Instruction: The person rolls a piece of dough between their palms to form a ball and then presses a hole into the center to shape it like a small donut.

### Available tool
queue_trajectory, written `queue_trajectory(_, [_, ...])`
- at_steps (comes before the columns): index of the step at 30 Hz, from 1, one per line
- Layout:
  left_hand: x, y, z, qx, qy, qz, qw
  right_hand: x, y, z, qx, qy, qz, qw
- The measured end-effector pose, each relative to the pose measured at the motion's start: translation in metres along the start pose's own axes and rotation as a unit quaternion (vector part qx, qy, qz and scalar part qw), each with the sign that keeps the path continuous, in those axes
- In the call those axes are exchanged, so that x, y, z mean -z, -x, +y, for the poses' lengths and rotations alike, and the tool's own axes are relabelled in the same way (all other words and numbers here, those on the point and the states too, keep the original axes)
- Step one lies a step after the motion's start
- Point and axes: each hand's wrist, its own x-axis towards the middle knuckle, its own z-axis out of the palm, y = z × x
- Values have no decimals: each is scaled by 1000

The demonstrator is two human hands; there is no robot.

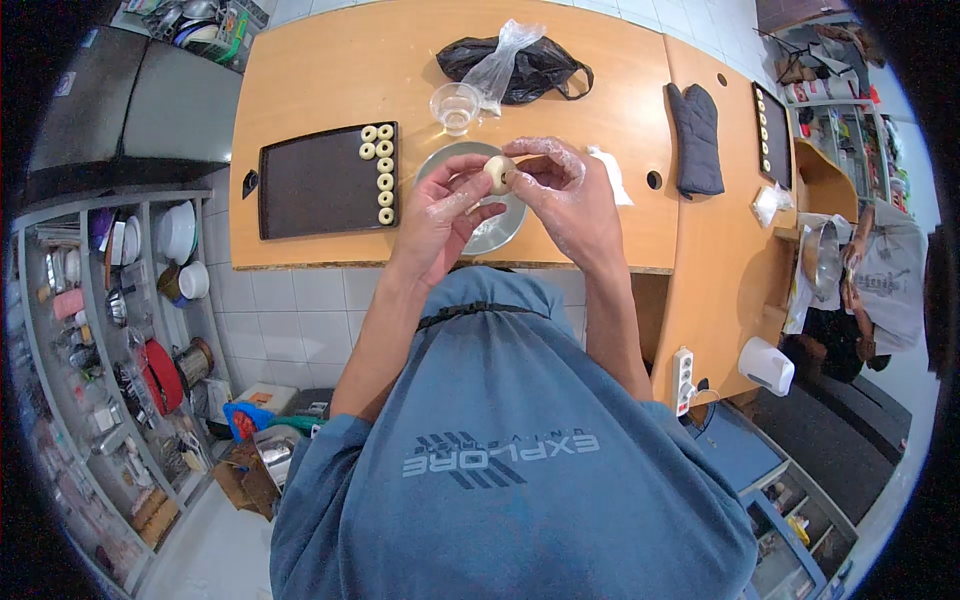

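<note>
A pale dough ring (497, 172) is held up between both hands. My left hand (436, 208), dusted with flour, pinches its left side between thumb and fingers. My right hand (575, 195), also floury, is closed on the ring's right side, its thumb and fingertips at the small hole. Under the hands stands a round metal bowl (492, 238), its contents mostly hidden. To the left lies a dark baking tray (315, 190); several dough rings (385, 182) line its right side, and the rest of the tray shows bare.
Behind the bowl are a clear plastic cup (455, 107), a clear bag (508, 60) and a black plastic bag (540, 78). An oven mitt (697, 140) and a second tray of dough rings (772, 135) lie rightward. Another person (850, 290) is at the far right.
</note>
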Motion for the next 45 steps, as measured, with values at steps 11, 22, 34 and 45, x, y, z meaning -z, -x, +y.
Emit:
queue_trajectory(11, [-5, 4, 0, -13, -3, 7, 1000, 2, 2, -2, -33, -42, -19, 998])
queue_trajectory(22, [-3, 4, -1, -19, 17, 0, 1000, 2, 4, -7, -36, -51, -3, 998])
queue_trajectory(34, [-1, 4, 3, -48, 0, -4, 999, -2, 4, -10, -48, -96, -1, 994])
queue_trajectory(45, [0, 4, 7, -43, -2, 1, 999, -2, 2, -13, -61, -154, 1, 986])
